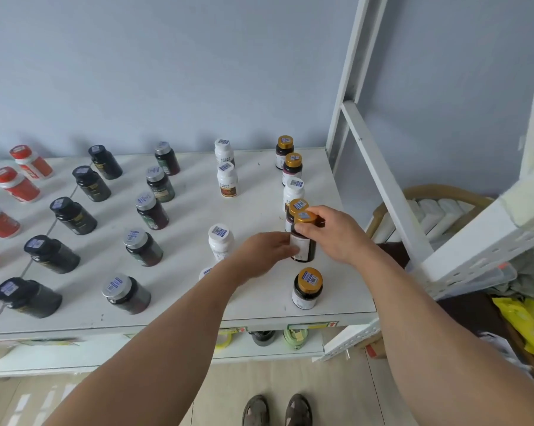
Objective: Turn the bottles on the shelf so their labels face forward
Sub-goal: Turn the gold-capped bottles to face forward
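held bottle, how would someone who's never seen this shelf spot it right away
Go to the shelf's right-hand column of gold-capped bottles. The held bottle is second from the front, dark with a white label. It is the only one gripped: right hand on its cap, left hand on its body.

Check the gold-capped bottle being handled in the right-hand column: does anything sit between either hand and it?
Nothing visible does. The right hand grips the gold cap and the left hand holds the body of the gold-capped bottle. Another gold-capped bottle stands close behind it; whether they touch is unclear.
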